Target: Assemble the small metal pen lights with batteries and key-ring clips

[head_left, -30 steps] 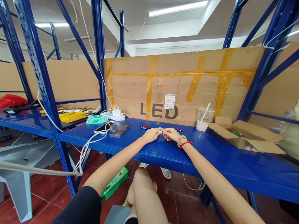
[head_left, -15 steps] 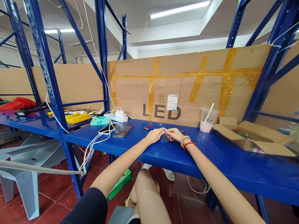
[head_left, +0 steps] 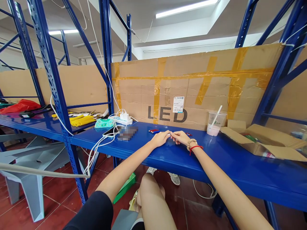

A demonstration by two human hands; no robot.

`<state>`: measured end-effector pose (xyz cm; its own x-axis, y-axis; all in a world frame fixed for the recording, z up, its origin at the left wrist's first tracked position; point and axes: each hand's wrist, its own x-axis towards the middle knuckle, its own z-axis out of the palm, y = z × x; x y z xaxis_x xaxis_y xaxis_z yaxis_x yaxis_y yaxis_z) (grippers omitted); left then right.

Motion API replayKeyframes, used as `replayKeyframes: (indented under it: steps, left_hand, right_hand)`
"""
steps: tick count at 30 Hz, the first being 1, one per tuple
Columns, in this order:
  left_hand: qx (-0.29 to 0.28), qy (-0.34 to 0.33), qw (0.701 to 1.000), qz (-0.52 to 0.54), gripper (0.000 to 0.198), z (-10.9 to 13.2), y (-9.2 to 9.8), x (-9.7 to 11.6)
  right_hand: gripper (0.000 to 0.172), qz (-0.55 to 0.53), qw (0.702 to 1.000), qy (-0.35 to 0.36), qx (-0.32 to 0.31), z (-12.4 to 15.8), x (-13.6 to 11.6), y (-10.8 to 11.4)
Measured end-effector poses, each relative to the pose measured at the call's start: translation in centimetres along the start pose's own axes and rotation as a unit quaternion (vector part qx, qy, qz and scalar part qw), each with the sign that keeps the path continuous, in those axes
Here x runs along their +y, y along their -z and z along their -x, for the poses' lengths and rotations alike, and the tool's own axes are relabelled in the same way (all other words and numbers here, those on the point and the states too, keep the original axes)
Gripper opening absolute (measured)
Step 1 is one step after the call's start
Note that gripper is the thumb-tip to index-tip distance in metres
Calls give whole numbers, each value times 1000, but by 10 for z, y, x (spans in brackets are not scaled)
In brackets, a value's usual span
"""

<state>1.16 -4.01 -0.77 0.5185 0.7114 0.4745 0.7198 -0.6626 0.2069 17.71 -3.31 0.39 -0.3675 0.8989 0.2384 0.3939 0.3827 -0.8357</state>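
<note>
My left hand [head_left: 161,138] and my right hand [head_left: 180,137] meet fingertip to fingertip over the blue tabletop [head_left: 146,156]. Both are closed in a pinch. Between the fingertips a small whitish piece shows, too small and too covered to name. Several red and blue pens [head_left: 154,131] lie on the table just beyond my left hand. Another dark red pen [head_left: 189,134] lies partly hidden behind my right hand. A beaded bracelet and a red cord circle my right wrist.
To the right stand a plastic cup with a straw [head_left: 213,124] and an opened cardboard box [head_left: 263,140]. At left are a power strip [head_left: 123,118], white cables [head_left: 96,148] and a green tissue pack [head_left: 104,123]. A taped cardboard panel [head_left: 144,92] closes the back.
The whole view has shifted slightly to the right with the camera. My hands keep the same pinched pose, with only slight finger movement.
</note>
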Motion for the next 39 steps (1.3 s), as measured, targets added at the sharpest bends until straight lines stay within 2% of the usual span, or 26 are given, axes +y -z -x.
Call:
replayKeyframes:
  steps: [11,25,39]
  left_hand:
    - [-12,15,1000,1,29,1,3,3]
    - [-17,62,997,-40,31,-2,-1,0]
    - [-9,53,998,-17,29,-2,-2,-2]
  right_hand:
    - [46,32,999,15,17,0,1,2]
    - [40,82,993,53,71,-3,8,6]
    - [41,45,991,91,82,-4,10,7]
